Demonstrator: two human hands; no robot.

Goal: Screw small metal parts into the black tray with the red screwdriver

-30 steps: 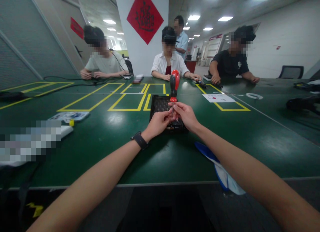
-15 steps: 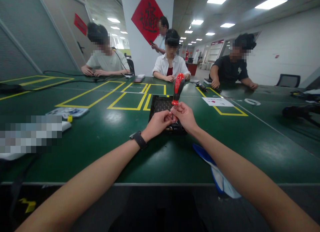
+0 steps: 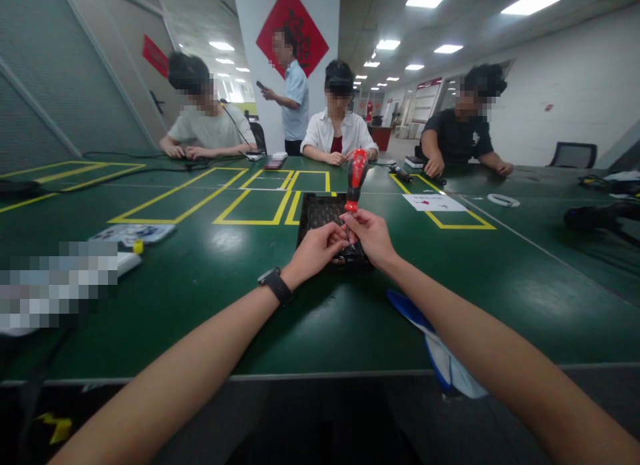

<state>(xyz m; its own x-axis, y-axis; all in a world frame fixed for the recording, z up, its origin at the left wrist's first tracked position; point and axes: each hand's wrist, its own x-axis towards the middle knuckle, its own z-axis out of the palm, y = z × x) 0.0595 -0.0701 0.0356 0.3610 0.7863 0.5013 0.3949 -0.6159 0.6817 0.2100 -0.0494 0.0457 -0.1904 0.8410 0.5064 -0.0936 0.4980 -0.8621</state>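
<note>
A screwdriver [image 3: 357,178] with a red and black handle stands nearly upright, handle up, over a black plastic tray [image 3: 306,215]. My right hand [image 3: 373,235] is closed around its shaft just below the handle. Close beside it, my left hand [image 3: 320,247] is pinched near the lower end of the shaft; whatever its fingertips hold is too small and covered to make out. Both hands are over the near part of the tray, where the fingers hide the screwdriver's tip.
Yellow tape rectangles mark the green table [image 3: 210,271]. Nearby lie a blue and white cloth-like item [image 3: 440,345], a printed paper [image 3: 434,203], a white ring [image 3: 503,200] and a flat package [image 3: 135,233]. Several people sit across the table; another person [image 3: 295,98] stands behind.
The standing person has moved to the left behind the table. My view has shifted slightly. Both hands and the screwdriver keep nearly the same position over the tray.
</note>
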